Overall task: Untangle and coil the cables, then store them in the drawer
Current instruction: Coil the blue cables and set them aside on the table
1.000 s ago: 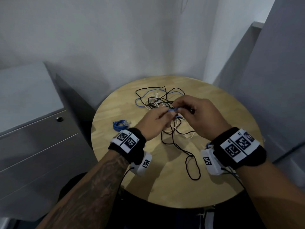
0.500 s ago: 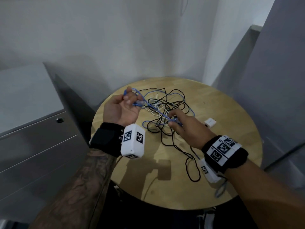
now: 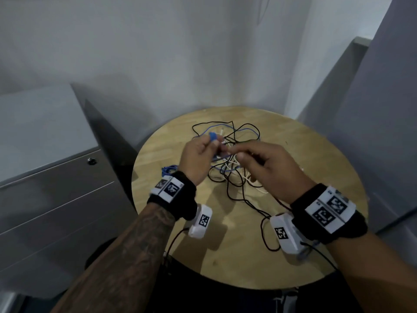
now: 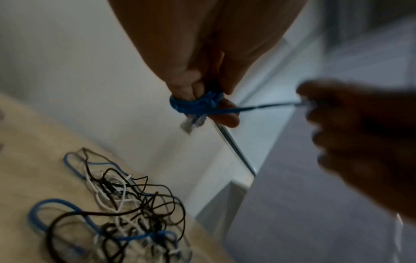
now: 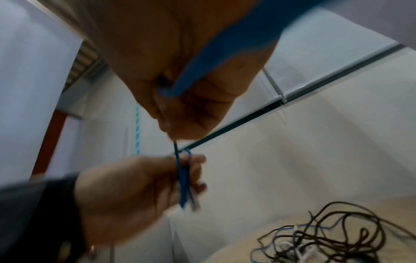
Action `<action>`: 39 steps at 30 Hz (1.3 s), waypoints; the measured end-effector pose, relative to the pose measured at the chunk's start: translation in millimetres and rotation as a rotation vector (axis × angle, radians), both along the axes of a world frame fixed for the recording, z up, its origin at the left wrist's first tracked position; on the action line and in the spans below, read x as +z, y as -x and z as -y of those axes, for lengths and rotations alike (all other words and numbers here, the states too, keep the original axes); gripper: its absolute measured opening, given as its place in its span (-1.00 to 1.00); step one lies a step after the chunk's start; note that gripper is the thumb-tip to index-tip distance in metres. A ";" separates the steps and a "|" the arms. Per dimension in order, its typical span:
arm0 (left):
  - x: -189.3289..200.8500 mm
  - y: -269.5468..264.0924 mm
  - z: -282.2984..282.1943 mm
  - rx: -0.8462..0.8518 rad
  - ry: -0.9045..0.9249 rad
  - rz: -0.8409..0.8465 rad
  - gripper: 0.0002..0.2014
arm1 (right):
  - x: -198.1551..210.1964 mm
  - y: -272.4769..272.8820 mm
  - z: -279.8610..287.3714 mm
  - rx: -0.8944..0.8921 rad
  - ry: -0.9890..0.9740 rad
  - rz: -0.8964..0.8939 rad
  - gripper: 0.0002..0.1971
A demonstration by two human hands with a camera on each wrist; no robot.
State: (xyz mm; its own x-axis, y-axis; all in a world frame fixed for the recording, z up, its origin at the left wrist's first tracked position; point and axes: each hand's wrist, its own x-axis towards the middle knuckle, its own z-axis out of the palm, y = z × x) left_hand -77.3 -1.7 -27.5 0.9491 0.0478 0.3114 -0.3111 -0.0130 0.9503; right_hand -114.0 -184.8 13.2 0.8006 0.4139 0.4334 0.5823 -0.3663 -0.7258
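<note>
I judge the task about a third along: one small coiled blue cable lies just left of my left wrist, and the cabinet drawer further left is closed. My left hand has a thin blue cable wound round its fingers; my right hand pinches its taut free length close beside. The loose tangle of black, white and blue cables lies on the round wooden table beneath both hands.
</note>
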 end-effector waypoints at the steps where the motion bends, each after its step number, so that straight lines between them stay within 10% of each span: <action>1: 0.8 5.0 6.3 -0.072 -0.061 -0.014 -0.80 | 4.4 -0.2 1.2 0.011 -0.098 -0.066 -0.77; 8: 19.1 23.0 26.0 -0.445 -0.027 -0.303 -0.67 | 2.7 -18.4 11.6 -0.222 -0.031 0.138 -0.87; 13: 31.6 30.8 20.3 -0.604 0.505 -0.474 -0.71 | -15.8 -35.4 8.1 -0.242 -0.078 0.089 -0.90; 18: 30.5 7.0 -9.6 -0.353 0.941 -0.317 -0.71 | -42.5 -23.7 1.3 -0.107 0.249 -0.105 -0.69; 24: 11.3 -4.1 -13.0 -0.082 0.693 -0.192 -0.72 | -17.8 -0.4 -10.6 0.032 0.381 -0.019 -0.75; 30: 6.0 13.6 12.1 -0.045 -0.217 -0.001 -0.75 | 7.0 -1.1 1.9 -0.108 0.212 0.109 -0.81; 39: 28.7 29.6 26.8 -0.472 0.291 -0.474 -0.54 | -11.3 -28.2 26.3 -0.226 0.216 0.226 -0.82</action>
